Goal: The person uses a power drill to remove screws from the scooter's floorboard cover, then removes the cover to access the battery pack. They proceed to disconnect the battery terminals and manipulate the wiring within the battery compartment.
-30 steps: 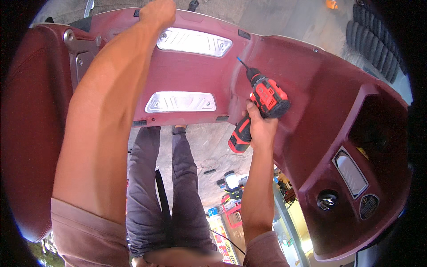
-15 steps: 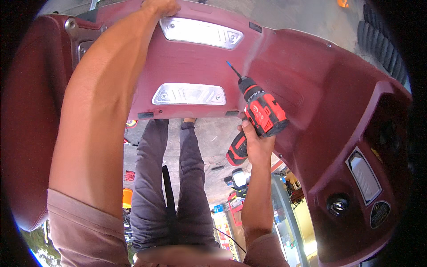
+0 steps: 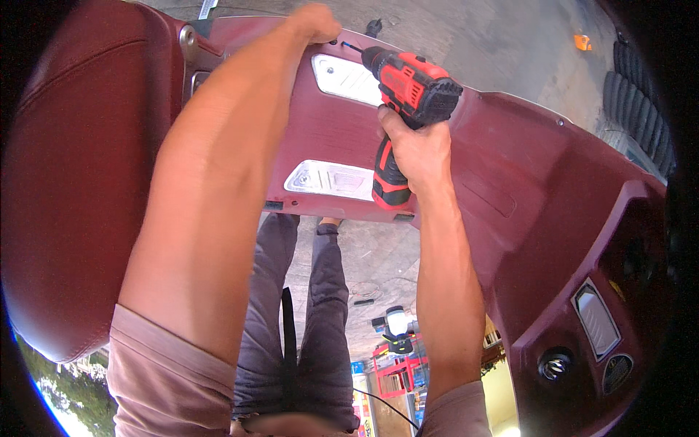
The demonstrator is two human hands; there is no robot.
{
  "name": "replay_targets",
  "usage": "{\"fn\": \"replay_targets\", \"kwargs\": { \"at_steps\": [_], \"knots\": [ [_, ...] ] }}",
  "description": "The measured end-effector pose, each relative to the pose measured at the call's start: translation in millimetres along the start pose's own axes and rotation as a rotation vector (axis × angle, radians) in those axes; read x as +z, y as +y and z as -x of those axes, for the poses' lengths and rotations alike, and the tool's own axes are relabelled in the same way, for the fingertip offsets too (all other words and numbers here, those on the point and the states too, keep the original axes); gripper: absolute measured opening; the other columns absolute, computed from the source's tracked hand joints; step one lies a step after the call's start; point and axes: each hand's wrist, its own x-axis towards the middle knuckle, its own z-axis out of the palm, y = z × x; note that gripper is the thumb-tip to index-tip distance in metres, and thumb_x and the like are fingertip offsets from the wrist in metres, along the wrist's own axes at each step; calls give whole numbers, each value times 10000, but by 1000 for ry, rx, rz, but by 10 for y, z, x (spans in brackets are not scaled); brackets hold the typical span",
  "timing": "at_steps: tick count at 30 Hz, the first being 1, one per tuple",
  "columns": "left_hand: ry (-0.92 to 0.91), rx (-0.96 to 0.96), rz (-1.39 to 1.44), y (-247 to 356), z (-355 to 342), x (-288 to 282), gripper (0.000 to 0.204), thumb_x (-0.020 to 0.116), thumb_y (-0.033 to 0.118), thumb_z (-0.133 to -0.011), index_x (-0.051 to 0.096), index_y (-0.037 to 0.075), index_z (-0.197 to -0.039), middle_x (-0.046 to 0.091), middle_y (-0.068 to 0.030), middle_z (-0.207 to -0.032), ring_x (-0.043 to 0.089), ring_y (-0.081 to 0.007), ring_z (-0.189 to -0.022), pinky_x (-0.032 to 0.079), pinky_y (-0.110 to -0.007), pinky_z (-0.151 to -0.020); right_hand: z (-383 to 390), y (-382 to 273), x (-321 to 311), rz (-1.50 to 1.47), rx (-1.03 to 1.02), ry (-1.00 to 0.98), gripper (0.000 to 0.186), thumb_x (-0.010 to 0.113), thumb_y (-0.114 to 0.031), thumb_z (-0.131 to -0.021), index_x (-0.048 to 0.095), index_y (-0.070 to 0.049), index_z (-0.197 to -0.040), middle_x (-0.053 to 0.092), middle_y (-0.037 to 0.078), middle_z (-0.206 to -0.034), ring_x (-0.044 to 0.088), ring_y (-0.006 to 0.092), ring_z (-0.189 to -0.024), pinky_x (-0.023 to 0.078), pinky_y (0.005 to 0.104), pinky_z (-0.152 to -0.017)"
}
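My left hand [image 3: 317, 25] is curled at the far edge of the maroon scooter floor panel [image 3: 320, 124], its fingertips partly hidden. My right hand [image 3: 422, 149] is closed round the grip of a red and black cordless drill [image 3: 415, 87], its blue-tipped bit [image 3: 351, 45] pointing left at a small dark hole [image 3: 333, 41] beside my left hand; whether they touch I cannot tell. Under the drill lie two silver plates, the upper [image 3: 342, 80] partly covered by it, the lower [image 3: 320, 178] behind its battery.
A padded maroon seat [image 3: 80, 204] fills the left. The curved body section [image 3: 546, 218] on the right carries a silver trim piece [image 3: 597, 320]. Beyond are grey floor [image 3: 495, 44], black ribbed items [image 3: 630, 95] and an orange object [image 3: 582, 42]. My legs and a red rack [image 3: 393, 364] show below.
The drill in my right hand has moved up and left to the panel's far edge. My left hand has shifted slightly right in view, still at that edge.
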Motion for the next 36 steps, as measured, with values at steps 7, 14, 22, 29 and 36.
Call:
{"fn": "replay_targets", "kwargs": {
  "at_steps": [7, 14, 22, 29, 36],
  "knots": [
    [-18, 19, 75, 130, 82, -121, 354, 541, 238, -786, 726, 13, -988, 667, -202, -1134, 640, -370, -1046, 500, -432, -909, 19, 29, 34, 54, -112, -18, 110, 654, -38, -838, 641, -13, -944, 616, 19, -725, 572, 116, -652, 482, 296, -598],
    [-56, 51, 77, 185, 347, -326, 321, 549, 237, -796, 739, 27, -948, 671, -226, -1087, 642, -382, -1033, 511, -443, -885, 28, 25, 50, 165, -83, -16, 191, 652, -43, -835, 663, -10, -1022, 635, 18, -769, 570, 99, -694, 488, 290, -650],
    [-53, 1, 88, 193, 309, -282, 309, 555, 203, -792, 738, 34, -974, 670, -215, -1109, 643, -366, -1050, 511, -435, -898, 38, -28, 60, 391, -109, 3, 321, 663, -112, -818, 666, -72, -1137, 630, 32, -768, 556, 109, -712, 492, 314, -692],
    [-53, 0, 87, 205, 315, -274, 307, 575, 203, -780, 737, 39, -983, 673, -210, -1100, 641, -364, -1055, 516, -426, -889, 57, -41, 46, 375, -112, 2, 319, 657, -109, -815, 660, -60, -1129, 622, 32, -768, 553, 110, -719, 489, 308, -697],
    [-42, -40, 151, 197, 339, -273, 314, 590, 207, -767, 733, 34, -986, 678, -200, -1095, 642, -363, -1049, 513, -421, -895, 22, 12, 58, 309, -84, -8, 297, 650, -69, -810, 660, -43, -1107, 626, 15, -786, 558, 103, -719, 486, 293, -684]
  ]
}}
